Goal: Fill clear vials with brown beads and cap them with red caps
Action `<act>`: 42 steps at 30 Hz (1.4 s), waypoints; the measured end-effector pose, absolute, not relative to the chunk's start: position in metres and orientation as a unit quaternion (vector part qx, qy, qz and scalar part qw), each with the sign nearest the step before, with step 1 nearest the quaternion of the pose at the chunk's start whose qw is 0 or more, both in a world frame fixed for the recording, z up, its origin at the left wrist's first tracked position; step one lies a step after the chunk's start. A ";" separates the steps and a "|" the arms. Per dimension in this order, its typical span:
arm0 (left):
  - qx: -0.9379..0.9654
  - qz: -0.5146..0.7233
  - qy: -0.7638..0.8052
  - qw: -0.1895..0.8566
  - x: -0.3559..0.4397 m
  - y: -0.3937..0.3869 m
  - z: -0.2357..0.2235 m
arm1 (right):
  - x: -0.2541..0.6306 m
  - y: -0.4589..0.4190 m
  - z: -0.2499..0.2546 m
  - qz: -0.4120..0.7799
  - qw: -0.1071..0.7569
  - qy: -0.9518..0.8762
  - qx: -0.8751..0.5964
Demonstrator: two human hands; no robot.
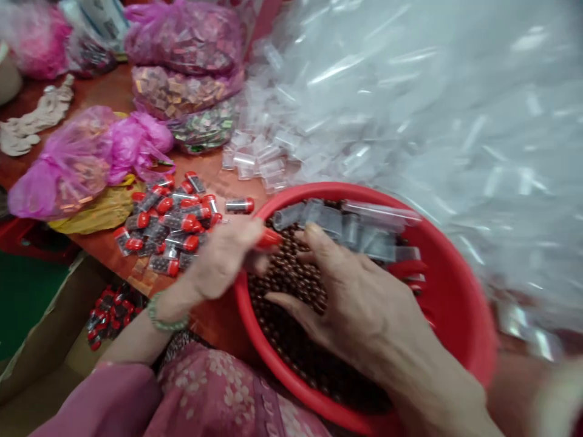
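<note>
My left hand (pixel 228 258), with a green bead bracelet at the wrist, is closed at the left rim of a red basin (pixel 460 321). A red cap (pixel 269 238) sticks out from its fingertips; whether a tube is attached is hidden. Over the basin my right hand (pixel 364 297) is open, thumb and fingers apart, above dark brown beads (pixel 291 267). Clear plastic tubes (pixel 350 227) lie on the beads just beyond that hand. Left of the basin is a pile of bead-filled tubes with red caps (pixel 168 221).
A large heap of clear tubes (pixel 364 109) spreads behind and right of the basin. Pink bags of small pieces (pixel 186 79) stand at the back left, near a yellow bag (pixel 98 209). A cardboard box (pixel 59 321) at lower left holds more red-capped tubes (pixel 112 312).
</note>
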State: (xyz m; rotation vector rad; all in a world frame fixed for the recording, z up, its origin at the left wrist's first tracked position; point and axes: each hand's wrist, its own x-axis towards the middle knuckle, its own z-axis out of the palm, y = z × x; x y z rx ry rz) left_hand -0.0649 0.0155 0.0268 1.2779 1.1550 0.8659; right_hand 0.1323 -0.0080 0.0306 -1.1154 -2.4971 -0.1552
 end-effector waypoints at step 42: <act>0.915 0.086 0.373 0.127 -0.033 0.008 -0.002 | 0.160 0.030 0.005 0.146 -0.050 -0.832 -0.533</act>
